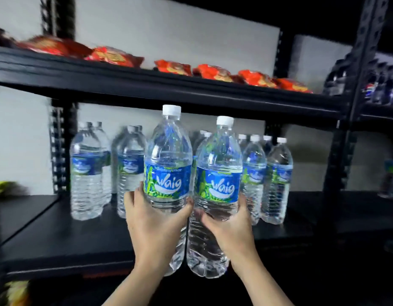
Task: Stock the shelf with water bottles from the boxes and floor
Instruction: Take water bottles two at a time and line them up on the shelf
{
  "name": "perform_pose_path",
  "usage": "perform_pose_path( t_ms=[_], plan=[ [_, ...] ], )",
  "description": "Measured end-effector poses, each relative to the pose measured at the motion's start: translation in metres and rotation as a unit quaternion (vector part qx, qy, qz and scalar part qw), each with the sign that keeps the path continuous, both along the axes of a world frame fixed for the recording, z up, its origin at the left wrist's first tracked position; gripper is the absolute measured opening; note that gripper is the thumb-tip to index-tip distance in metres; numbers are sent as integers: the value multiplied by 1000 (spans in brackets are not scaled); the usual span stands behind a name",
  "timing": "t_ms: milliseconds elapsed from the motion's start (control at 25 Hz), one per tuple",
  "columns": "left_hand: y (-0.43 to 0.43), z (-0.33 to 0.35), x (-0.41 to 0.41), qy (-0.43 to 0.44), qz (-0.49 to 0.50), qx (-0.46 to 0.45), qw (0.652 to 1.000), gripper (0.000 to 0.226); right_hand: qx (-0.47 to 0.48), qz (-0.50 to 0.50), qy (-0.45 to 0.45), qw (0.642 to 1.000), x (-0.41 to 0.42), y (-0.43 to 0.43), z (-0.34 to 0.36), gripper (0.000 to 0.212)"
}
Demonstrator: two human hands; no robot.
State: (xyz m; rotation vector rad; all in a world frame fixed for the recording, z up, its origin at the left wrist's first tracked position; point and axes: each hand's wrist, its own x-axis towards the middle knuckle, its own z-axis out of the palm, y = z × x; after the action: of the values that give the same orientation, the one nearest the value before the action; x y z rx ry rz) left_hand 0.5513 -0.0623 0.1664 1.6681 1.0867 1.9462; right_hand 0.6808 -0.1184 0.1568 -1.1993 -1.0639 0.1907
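— Black metal shelving against a white wall (169,36), right? What's on it?

— Yes. On the upper shelf (147,85) lies a row of red snack packets (173,67). On the lower shelf (65,246) water bottles stand upright towards the back: one cluster on the left (86,173), a second just beside it (129,166), and a third on the right (277,180). All have blue labels; some are blurred.

— And the hands?

— Each is clamped on a bottle of its own. The left hand (154,219) wraps round the left held bottle (169,155) just under the label. The right hand (230,226) grips the right held bottle (217,164) at about the same place.

— How do those two sit?

— Upright, side by side, white caps on, the left one a little higher. They are very close; I cannot tell whether they touch. Both are held up in front of the lower shelf, between the standing clusters, with their bases out past the front edge of the board and not resting on it.

— How close are the hands?

— Close together, with fingers curled into the narrow space between the bottles.

— Anything else?

— The next bay on the right holds dark bottles (381,87), too blurred to read.
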Motion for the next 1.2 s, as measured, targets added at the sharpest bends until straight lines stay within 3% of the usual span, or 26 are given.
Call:
perform_pose_path(
  t_ms=[200,320,560,1200],
  plan=[
    [38,5,-14,-14,23,-34,999,88,-41,35,-7,999,-14,42,14,70],
    [52,9,-3,-13,23,-40,999,95,-63,35,-16,997,-4,64,17,109],
    [69,7,32,-17,-3,-33,999,96,-66,22,2,998,28,88,15,93],
    [91,8,73,-14,-9,-22,1000,83,-72,0,37,997,92,135,19,111]
  ],
)
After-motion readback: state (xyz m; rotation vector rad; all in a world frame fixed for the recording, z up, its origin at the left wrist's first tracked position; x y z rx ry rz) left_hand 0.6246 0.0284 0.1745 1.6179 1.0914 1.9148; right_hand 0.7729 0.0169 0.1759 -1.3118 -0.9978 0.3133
